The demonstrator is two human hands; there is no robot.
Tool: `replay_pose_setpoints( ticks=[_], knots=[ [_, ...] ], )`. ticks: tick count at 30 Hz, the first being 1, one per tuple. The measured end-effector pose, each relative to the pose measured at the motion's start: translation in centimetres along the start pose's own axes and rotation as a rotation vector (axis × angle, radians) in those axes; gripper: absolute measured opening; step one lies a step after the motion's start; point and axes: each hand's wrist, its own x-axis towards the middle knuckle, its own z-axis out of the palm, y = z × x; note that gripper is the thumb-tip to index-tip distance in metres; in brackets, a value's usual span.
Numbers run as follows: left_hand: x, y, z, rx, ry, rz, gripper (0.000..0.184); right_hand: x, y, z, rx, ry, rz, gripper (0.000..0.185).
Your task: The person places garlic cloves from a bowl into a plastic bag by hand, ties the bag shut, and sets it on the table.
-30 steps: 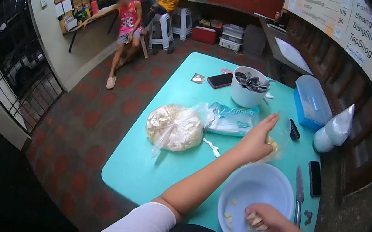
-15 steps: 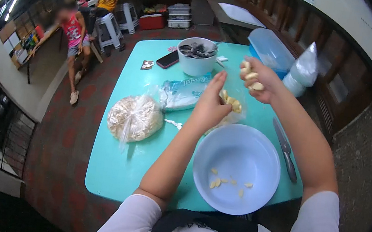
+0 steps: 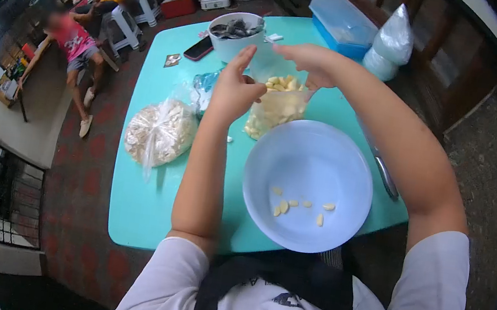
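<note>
A clear plastic bag of peeled garlic cloves (image 3: pixel 276 111) stands upright behind the basin, its mouth spread. My left hand (image 3: pixel 236 91) grips the bag's left rim, thumb inward and fingers pointing up. At the opposite side of the mouth, my right hand (image 3: pixel 316 67) holds the rim, index finger stretched left above the cloves; its other fingers are partly hidden. Several loose garlic cloves (image 3: pixel 284 207) lie in the bottom of the light blue basin (image 3: pixel 314 142), in front of the bag.
Left lies a knotted bag of pale pieces (image 3: pixel 160 133), near a teal-and-white packet (image 3: pixel 202 89). Behind are a phone (image 3: pixel 198 49), a white tub (image 3: pixel 228 44) and a blue lidded box (image 3: pixel 343 29). A knife (image 3: pixel 387 176) lies right, under my forearm. Two people sit far left.
The cloves that were in my right hand have left it. Both hands have come together at the bag, which now stands more upright. The view has shifted.
</note>
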Motion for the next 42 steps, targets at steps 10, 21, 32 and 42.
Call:
replay_pose_setpoints(
  ticks=[10,21,32,42],
  knots=[
    [0.1,-0.3,1.1,0.163,0.042,0.089,0.079,-9.9,6.9,1.8,-0.718,0.22,-0.412,0.021],
    [-0.6,-0.3,1.7,0.376,0.02,0.216,0.08,-13.8,17.3,8.8,-0.659,-0.249,-0.133,0.072],
    [-1.2,0.0,2.4,0.328,-0.003,0.198,0.082,-10.4,14.0,10.3,-0.856,-0.332,-0.346,0.073],
    [-1.2,-0.1,2.2,0.384,0.07,0.252,0.082,-11.2,15.2,9.1,-0.825,-0.346,-0.168,0.091]
  ],
)
